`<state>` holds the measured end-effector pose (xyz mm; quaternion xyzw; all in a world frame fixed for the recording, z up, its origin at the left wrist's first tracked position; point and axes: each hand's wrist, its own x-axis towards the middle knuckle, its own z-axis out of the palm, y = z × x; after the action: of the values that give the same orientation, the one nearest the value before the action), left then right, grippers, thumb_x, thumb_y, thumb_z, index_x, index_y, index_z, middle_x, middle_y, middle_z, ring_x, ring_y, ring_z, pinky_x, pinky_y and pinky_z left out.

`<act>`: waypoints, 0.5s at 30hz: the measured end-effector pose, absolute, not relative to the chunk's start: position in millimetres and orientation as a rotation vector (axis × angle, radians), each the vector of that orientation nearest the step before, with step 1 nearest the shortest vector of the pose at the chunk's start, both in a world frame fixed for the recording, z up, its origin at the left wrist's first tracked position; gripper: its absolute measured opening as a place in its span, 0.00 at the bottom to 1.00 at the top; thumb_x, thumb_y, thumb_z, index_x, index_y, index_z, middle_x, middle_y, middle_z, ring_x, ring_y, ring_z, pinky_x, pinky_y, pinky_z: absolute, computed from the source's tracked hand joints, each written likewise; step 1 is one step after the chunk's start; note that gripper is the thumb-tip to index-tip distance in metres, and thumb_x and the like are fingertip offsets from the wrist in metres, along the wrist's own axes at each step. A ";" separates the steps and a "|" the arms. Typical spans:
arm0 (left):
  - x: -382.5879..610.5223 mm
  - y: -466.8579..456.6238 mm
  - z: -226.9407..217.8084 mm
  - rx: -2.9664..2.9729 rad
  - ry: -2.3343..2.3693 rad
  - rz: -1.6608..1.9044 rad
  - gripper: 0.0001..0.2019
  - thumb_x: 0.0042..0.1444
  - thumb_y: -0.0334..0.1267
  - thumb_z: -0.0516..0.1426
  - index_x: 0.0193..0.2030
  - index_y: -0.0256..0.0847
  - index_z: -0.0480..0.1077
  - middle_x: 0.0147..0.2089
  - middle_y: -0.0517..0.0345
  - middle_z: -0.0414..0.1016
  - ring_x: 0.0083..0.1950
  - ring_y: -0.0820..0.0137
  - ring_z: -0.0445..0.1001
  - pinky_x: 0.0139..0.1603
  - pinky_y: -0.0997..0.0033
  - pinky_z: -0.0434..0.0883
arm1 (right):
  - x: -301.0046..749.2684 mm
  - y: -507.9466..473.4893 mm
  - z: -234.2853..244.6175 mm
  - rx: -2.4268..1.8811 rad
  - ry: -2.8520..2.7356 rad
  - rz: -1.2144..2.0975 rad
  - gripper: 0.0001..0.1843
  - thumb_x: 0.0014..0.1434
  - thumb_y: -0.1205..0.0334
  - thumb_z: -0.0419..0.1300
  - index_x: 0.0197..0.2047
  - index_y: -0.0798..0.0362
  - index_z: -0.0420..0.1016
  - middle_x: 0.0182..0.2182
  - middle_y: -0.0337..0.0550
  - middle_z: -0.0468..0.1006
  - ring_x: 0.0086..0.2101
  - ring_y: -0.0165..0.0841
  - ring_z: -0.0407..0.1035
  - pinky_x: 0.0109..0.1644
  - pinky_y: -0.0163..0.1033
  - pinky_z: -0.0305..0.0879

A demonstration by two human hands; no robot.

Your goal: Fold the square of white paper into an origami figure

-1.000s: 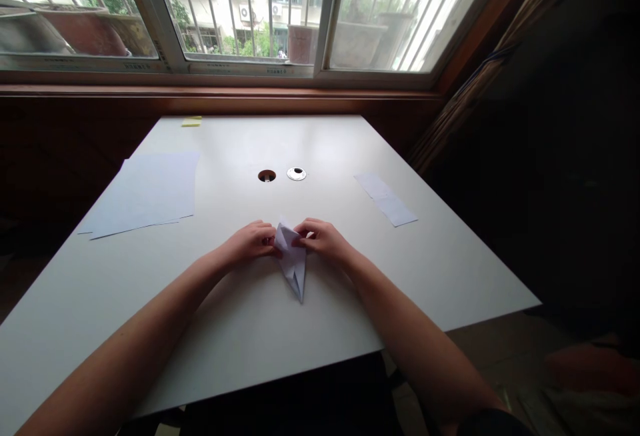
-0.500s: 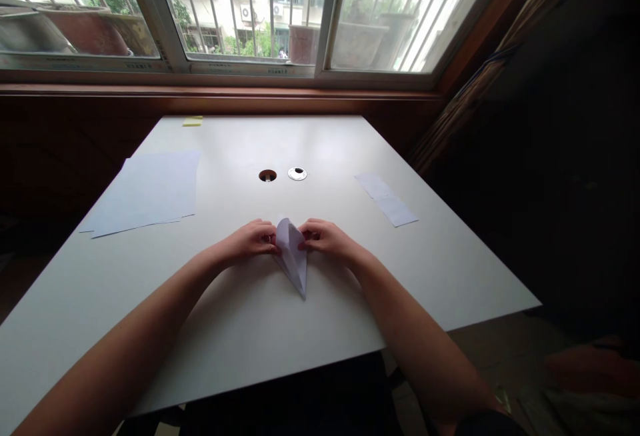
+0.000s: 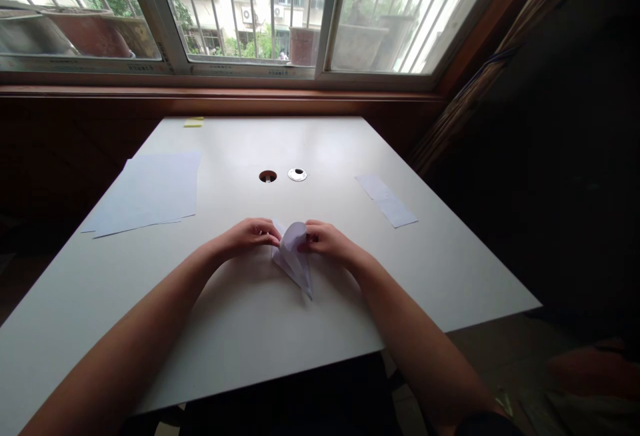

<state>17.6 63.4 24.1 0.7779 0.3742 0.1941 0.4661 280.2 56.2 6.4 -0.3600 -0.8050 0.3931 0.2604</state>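
Between my hands, just above the white table (image 3: 240,336), is a folded sheet of white paper (image 3: 294,256). Its narrow point faces down toward me, and its upper flap curls over to the right. My left hand (image 3: 257,233) pinches the paper's left side with thumb and fingers. On the other side my right hand (image 3: 320,237) is closed on the right edge, its fingertips partly hidden behind the curled flap.
A stack of paper sheets (image 3: 150,189) lies at the left. Two small paper pieces (image 3: 386,201) rest on the right. Farther back are a round cable hole (image 3: 268,176), its metal cover (image 3: 297,175) and a yellow sticky note (image 3: 193,122). Behind the table is a window (image 3: 250,9).
The paper's upper flap has bent over to the right, and its lower point has shifted slightly right. Both hands stay on the paper at nearly the same place.
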 end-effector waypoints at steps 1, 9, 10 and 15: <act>17.0 63.3 22.8 1.902 0.904 0.493 0.13 0.58 0.49 0.61 0.39 0.42 0.79 0.39 0.55 0.75 0.40 0.67 0.75 0.44 0.70 0.70 | 279.8 56.3 6.0 -0.967 -2.187 1.057 0.02 0.53 0.68 0.64 0.30 0.53 0.78 0.34 0.38 0.73 0.33 0.29 0.69 0.38 0.34 0.65; 24.9 57.0 18.0 1.979 0.888 0.642 0.16 0.56 0.51 0.63 0.43 0.42 0.78 0.42 0.53 0.72 0.37 0.70 0.70 0.39 0.71 0.68 | 277.4 54.8 7.2 -0.934 -2.190 1.018 0.06 0.58 0.68 0.60 0.35 0.52 0.80 0.37 0.42 0.76 0.37 0.32 0.71 0.41 0.36 0.67; 25.7 56.6 17.8 1.983 0.892 0.643 0.16 0.56 0.52 0.63 0.42 0.42 0.78 0.43 0.53 0.72 0.37 0.70 0.70 0.39 0.71 0.68 | 277.4 55.0 7.2 -0.929 -2.197 1.004 0.07 0.58 0.68 0.59 0.35 0.52 0.80 0.37 0.42 0.76 0.37 0.32 0.71 0.41 0.36 0.66; 27.2 55.5 15.7 2.007 0.904 0.643 0.16 0.58 0.52 0.61 0.40 0.40 0.77 0.42 0.53 0.74 0.37 0.70 0.71 0.38 0.72 0.67 | 277.8 55.4 9.3 -0.952 -2.216 0.970 0.08 0.61 0.65 0.58 0.35 0.52 0.79 0.35 0.41 0.75 0.35 0.31 0.70 0.39 0.35 0.64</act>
<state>27.2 55.5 15.7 0.7976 0.3591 0.2556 0.4117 277.8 55.4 9.3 -0.3527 -0.8213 0.3597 0.2676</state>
